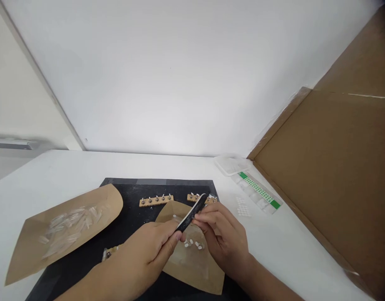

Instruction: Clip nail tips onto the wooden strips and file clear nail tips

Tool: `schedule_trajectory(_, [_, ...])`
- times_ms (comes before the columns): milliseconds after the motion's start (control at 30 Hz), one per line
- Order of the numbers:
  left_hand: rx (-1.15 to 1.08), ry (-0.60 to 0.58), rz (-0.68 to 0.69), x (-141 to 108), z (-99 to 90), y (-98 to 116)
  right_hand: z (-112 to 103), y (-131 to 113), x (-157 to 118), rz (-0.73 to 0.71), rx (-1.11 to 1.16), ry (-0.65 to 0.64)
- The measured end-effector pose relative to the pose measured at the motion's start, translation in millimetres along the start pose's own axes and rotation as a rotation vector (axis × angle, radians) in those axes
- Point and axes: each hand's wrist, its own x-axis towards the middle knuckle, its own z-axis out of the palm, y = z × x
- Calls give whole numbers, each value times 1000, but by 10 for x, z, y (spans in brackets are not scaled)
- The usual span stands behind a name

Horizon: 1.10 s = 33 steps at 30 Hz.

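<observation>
Black strip: tilted, raised above brown paper. Left hand: pinching strip's near end. Right hand: fingertips bunched narrow at strip's side; whether holding anything, cannot tell. Advisable: brace strip firmly, keep fingertip pressure light. Beneath: white bits on paper. Beyond: studded bar on black mat.

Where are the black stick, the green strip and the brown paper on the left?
Black stick (190,218): head view, middle of its dark side.
Green strip (258,188): head view, its patterned middle.
Left brown paper (26,241): head view, bare part near its left end.
</observation>
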Motion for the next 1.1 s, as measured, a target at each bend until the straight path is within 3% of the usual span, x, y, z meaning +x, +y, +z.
schedule_trajectory(200, [87, 8, -27, 12, 46, -43, 19, -22, 4, 71, -47, 17])
schedule_trajectory(400, [210, 12, -113, 23, 106, -133, 68, 19, -54, -16, -120, 47])
schedule_trajectory(567, [262, -5, -174, 19, 133, -82, 93, 15, -39, -9, -193, 70])
schedule_trajectory(767, [400, 19, -181, 42, 191, -119, 125, -75, -32, -60, -178, -103])
schedule_trajectory(933, [466, 32, -170, 36, 249, -180, 87, -68, 44, -24, -249, -64])
schedule_trajectory(1100, [490, -11, -172, 31, 256, -167, 82, -70, 52, -21, -197, -139])
